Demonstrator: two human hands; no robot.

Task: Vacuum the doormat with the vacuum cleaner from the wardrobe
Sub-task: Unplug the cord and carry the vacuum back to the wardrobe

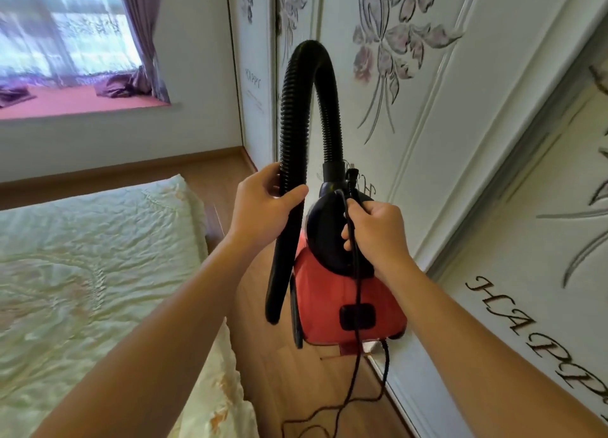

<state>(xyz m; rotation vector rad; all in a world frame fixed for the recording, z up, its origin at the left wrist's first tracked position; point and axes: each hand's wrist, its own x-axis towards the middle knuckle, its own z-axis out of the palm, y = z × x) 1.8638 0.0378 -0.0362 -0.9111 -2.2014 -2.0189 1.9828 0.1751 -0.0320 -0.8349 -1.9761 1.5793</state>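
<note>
Wood floor (pixel 279 381); pale quilted bed (pixel 82 256) left; bright window (pixel 65 26), purple curtains (pixel 141 26); white flower-patterned wardrobe doors (pixel 460 125) right.

Red vacuum cleaner (pixel 332 306), black hose (pixel 289 108), white flower-patterned wardrobe (pixel 444 108), purple curtains (pixel 141 26).

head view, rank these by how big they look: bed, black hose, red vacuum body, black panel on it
1. bed
2. black hose and red vacuum body: too close to rank, hose long and thin, body compact
3. black panel
</note>
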